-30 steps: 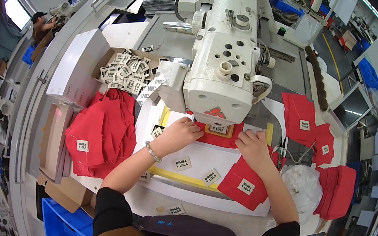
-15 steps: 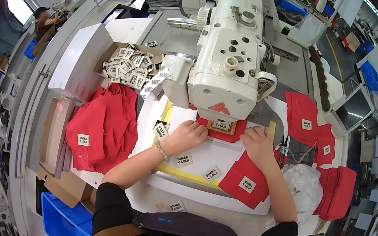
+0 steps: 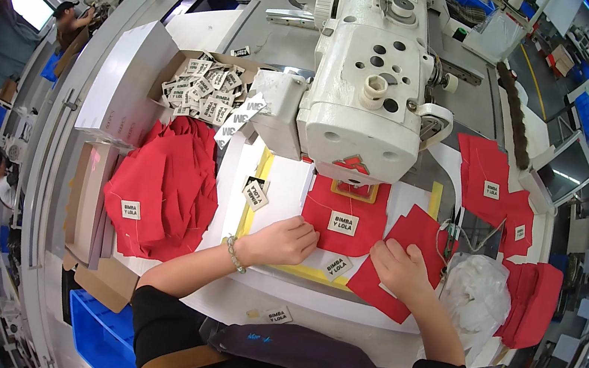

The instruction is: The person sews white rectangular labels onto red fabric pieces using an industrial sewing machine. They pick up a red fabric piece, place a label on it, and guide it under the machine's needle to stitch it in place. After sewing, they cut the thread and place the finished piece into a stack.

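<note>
A red fabric piece (image 3: 341, 242) with a cream label (image 3: 343, 223) on it lies partly beneath the head of a white sewing machine (image 3: 362, 129). My left hand (image 3: 284, 242) has its fingers closed on the left edge of this piece. At its lower right edge, my right hand (image 3: 397, 265) pinches the cloth with bent fingers. Under my right hand lies a second red fabric piece (image 3: 420, 228), its label mostly covered. A yellow clamp frame (image 3: 339, 190) sits below the machine head. One loose label (image 3: 337, 267) rests between my hands.
Left of the machine, an open box (image 3: 165, 83) holds many loose labels, with a pile of red pieces (image 3: 166, 188) in front. More labels (image 3: 254, 195) lie near my left hand. To the right are a clear plastic bag (image 3: 476, 292), stacked red pieces (image 3: 530, 304) and a screen (image 3: 565, 173).
The red piece has come toward me from under the machine head, baring its label. Both hands have moved nearer to me with it, and the right now covers the second piece's label.
</note>
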Demonstrator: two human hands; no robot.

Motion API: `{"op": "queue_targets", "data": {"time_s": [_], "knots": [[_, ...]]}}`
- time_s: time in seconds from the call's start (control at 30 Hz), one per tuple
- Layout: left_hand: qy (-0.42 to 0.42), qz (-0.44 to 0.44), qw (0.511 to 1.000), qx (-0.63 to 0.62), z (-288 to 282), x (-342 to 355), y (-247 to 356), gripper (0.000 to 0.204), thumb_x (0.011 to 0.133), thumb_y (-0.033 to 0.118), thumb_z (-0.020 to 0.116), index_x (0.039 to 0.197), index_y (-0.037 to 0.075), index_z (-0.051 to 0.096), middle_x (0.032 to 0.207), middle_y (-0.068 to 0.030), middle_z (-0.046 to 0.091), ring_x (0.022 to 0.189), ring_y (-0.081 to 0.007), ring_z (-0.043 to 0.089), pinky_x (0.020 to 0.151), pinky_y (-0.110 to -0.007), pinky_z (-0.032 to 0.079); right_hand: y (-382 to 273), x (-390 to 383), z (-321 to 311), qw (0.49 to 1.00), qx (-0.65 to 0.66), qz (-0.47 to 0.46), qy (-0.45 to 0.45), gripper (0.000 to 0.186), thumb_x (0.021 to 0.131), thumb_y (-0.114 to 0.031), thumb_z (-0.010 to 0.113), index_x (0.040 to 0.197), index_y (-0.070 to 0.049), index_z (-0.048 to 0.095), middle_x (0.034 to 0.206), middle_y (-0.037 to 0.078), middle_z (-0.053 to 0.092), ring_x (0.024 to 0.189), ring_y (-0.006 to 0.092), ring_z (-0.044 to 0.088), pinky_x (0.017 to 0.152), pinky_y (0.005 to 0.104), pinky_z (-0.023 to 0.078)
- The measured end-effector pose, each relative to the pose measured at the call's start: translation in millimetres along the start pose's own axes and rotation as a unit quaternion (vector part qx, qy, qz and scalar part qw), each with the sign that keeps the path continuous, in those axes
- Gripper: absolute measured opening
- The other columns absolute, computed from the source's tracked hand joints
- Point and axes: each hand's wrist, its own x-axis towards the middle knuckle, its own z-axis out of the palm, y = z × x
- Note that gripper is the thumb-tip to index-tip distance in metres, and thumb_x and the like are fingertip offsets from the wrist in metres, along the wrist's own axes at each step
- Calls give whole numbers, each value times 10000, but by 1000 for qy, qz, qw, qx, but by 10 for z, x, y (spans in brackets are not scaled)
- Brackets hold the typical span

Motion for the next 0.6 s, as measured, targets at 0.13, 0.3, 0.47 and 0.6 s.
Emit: {"op": "queue_targets", "data": {"time_s": [0.13,0.3,0.47,0.6], "knots": [[-5,-7,1000,-18,41,20,0,290,726,105,609,990,-6,652,951,-70,628,920,-195,609,803,-307,494,-41,-71,83,996,36,69,-46,235,736,-190,651,960,-119,655,1022,-21,598,949,119,552,808,333,331],[9,-21,999,-29,62,4,-30,308,737,114,610,1026,15,655,1034,-87,647,986,-209,620,863,-328,499,-51,-88,83,987,64,138,-58,292,784,-211,634,1061,-124,659,1070,-15,597,991,134,544,838,355,333],[-3,-28,999,-33,35,6,-43,320,750,116,611,1052,22,656,1091,-97,654,1028,-205,626,894,-338,497,6,-129,45,977,58,197,-60,324,801,-253,670,1093,-114,647,1087,15,599,1008,169,544,844,362,341],[-7,-43,998,-38,33,-33,-13,330,754,115,609,1066,20,656,1104,-96,657,1038,-204,629,903,-344,493,364,-163,-13,921,-34,383,-64,340,835,-291,686,1101,-89,625,1039,53,597,1013,206,544,849,369,361]]}}
